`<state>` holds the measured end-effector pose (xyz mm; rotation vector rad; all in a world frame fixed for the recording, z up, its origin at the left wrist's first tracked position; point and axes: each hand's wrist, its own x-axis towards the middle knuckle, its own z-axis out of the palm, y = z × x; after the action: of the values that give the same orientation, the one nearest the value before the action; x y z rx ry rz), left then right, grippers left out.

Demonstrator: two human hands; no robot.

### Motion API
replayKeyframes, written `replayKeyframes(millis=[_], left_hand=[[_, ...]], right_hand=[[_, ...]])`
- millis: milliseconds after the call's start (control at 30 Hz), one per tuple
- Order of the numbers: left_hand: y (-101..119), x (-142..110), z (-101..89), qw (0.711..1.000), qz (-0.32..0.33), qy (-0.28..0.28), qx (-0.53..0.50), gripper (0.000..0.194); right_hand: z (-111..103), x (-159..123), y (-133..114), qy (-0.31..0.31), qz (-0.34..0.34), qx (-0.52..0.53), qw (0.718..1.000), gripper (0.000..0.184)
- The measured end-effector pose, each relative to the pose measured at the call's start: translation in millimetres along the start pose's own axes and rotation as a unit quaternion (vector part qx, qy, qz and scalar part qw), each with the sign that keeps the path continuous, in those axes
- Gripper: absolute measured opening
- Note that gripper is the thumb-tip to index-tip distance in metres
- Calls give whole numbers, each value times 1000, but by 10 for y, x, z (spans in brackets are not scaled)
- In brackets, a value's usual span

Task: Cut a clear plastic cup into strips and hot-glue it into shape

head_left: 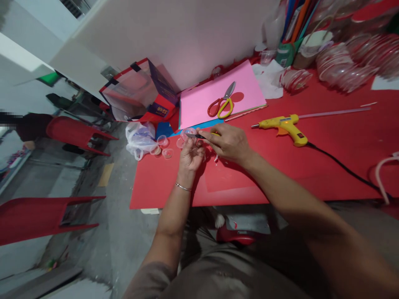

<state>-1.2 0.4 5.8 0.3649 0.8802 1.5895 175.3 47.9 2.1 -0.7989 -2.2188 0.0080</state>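
Observation:
My left hand point(190, 157), with a bangle at its wrist, is closed on a small clear plastic cup point(188, 133). My right hand point(232, 143) grips a craft knife point(203, 136) with a dark front part and a bit of yellow handle showing. The blade points left and lies against or just over the cup; contact is too small to make out. Several more clear plastic cups or lids point(167, 153) lie left of my left hand. Small white scraps point(216, 158) rest on the red table point(230, 182) below my right hand.
Pink sheets point(199, 106) carry red-and-yellow scissors point(225, 101). A yellow glue gun point(283, 124) with a cord lies to the right. A gift bag point(140, 91) and a plastic bag point(139, 139) stand left; stacked clear cups point(343, 66) and a pen holder point(285, 53) are back right.

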Motion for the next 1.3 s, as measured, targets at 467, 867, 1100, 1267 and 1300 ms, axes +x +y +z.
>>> replayKeyframes(millis=[467,867,1100,1267,1300], left_hand=[[-20,-13,17,1000,-18,-17,-6,24],[-15,15,-53,999,-42,-29,10,24],[-17,-13,-17,1000,-11,-27,9,26],[-20,-65,22,999,-4,-37,39,19],[-23,-62,24,999,-7,-38,37,18]], right_hand=[[58,-23,72,21,2,-12,1000,42],[63,-23,90,27,16,-24,999,43],[103,-40,131,42,23,-58,997,40],[68,-35,235,83,81,-34,993,39],[53,-32,225,85,80,-21,993,40]])
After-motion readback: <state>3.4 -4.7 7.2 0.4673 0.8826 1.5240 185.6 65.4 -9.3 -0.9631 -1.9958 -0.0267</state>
